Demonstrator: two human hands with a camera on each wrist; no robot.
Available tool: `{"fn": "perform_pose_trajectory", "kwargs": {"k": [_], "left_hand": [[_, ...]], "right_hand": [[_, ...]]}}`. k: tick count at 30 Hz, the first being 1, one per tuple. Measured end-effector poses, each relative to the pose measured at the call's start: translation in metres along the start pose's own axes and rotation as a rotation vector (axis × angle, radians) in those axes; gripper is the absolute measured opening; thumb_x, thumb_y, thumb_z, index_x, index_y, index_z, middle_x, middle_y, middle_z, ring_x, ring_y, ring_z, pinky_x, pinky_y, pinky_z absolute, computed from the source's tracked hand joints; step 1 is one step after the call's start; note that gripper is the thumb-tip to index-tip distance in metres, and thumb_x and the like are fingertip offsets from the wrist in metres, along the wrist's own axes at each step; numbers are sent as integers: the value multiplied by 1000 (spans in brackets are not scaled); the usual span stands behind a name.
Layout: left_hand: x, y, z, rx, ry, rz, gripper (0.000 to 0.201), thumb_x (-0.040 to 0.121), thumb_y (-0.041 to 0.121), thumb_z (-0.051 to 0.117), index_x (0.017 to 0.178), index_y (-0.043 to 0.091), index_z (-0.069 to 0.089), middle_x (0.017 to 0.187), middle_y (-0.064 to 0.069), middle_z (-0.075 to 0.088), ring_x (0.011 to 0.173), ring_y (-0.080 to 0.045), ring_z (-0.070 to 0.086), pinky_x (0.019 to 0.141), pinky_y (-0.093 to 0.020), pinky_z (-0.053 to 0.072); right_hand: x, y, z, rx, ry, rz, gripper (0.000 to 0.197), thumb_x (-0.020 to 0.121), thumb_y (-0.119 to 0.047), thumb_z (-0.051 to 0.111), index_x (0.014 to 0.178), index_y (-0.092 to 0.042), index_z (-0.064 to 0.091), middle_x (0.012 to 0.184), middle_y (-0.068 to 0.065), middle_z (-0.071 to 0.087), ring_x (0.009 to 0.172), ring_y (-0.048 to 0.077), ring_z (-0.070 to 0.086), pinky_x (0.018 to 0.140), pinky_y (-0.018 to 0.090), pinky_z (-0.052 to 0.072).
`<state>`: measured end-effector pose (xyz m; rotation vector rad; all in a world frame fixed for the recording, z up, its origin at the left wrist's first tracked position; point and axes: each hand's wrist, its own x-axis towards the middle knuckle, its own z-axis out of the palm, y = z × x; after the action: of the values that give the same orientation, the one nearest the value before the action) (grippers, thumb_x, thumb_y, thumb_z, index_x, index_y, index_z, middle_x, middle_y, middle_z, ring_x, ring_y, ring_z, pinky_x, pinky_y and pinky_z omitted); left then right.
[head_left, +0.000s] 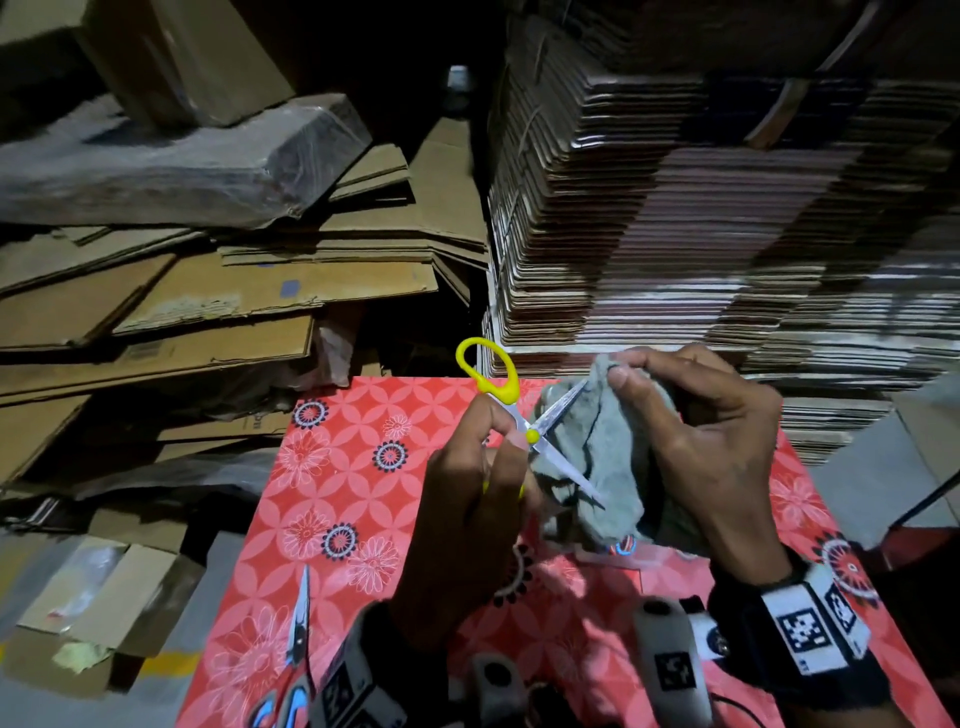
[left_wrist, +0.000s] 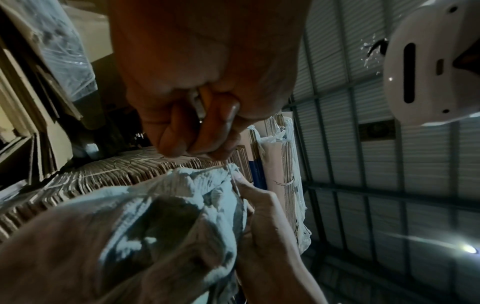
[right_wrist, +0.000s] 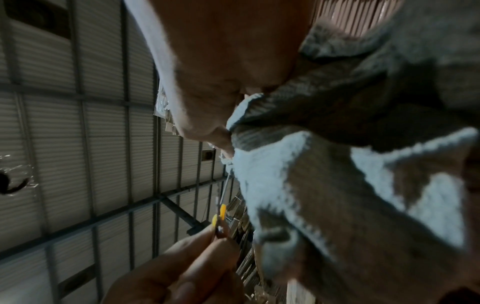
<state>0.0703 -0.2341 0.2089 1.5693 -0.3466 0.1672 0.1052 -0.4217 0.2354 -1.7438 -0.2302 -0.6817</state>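
Over table (head_left: 337, 467): left fingers (head_left: 475, 418) grip scissors (head_left: 532, 435), probably touching cloth (head_left: 608, 457); right fingers (head_left: 631, 382) pinch cloth.

Above the table (head_left: 337, 467), the left hand (head_left: 467, 499) holds scissors (head_left: 530, 434) against a cloth (head_left: 608, 467) held in the right hand (head_left: 711, 441). A second pair (head_left: 298, 629) lies at the table's near left. Stacked cartons (head_left: 701, 234) stand behind, with loose cardboard (head_left: 208, 296) to their left.

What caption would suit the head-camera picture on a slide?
The left hand holds open yellow scissors at a grey cloth gripped by the right hand.
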Motion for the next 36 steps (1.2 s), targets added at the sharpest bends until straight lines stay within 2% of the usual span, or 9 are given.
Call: {"fn": "perform_pose_trajectory", "kwargs": {"k": [4,7,10,17,21,25,29,33,36], "left_hand": [[0,-1,-2,43,37,32,15,107,28,44,92,30,47,48,-1,41,40,-13,32,51,-25,29],[2,-3,-1,59,72,24,17,106,25,44,91,31,47,48,1,40,41,-15,32,52,-27,29],[3,-3,1,54,73,26,13,106,26,45,94,21,47,48,0,38,41,-19,30,48,-34,26],[2,0,6,207,108,78,16,107,23,44,91,21,45,47,-9,41,39,-18,35,44,-39,30],[-1,0,7,284,130,113,14,107,26,44,93,27,47,51,-11,46,40,-20,41,44,-46,34],[-1,-3,9,304,123,107,13,107,24,44,94,27,47,50,-6,46,40,-17,42,44,-46,39],[-1,-6,11,325,129,114,11,106,21,44,96,21,48,48,8,48,40,-8,42,46,-29,35],[0,-7,12,367,161,126,14,106,29,44,93,24,48,52,-5,53,42,-17,53,45,-42,42],[1,-6,13,394,149,160,12,106,21,45,95,22,50,51,-7,49,40,-13,48,43,-38,40]], "right_hand": [[6,-9,-12,-1,124,-18,17,91,-7,78,103,-20,79,90,15,72,82,19,66,75,34,53],[-2,-22,-10,-52,9,-90,14,88,-12,80,102,-15,78,95,2,75,88,8,70,79,21,51],[-10,-18,-1,-168,-89,-152,17,86,-20,84,102,-14,81,100,-4,75,93,11,72,80,23,52],[-22,-12,19,-277,-140,-212,8,91,-13,75,97,-12,81,84,-11,61,75,-3,57,72,12,40],[-25,-17,19,-262,-257,-231,9,92,-9,74,94,-11,81,83,-1,66,77,6,61,70,14,41],[-11,-11,10,-259,-161,-194,8,91,-14,76,96,-15,82,81,-5,64,71,5,58,66,16,42],[-22,-8,16,-294,-138,-146,10,94,-15,72,92,-15,82,77,-7,58,72,6,56,67,16,40],[-33,-13,20,-279,-258,-180,10,93,-8,73,90,-15,81,82,-4,64,78,8,62,70,16,44],[-16,-7,10,-256,-146,-120,14,92,-6,77,93,-19,82,83,-11,65,79,4,62,69,19,45]]}}
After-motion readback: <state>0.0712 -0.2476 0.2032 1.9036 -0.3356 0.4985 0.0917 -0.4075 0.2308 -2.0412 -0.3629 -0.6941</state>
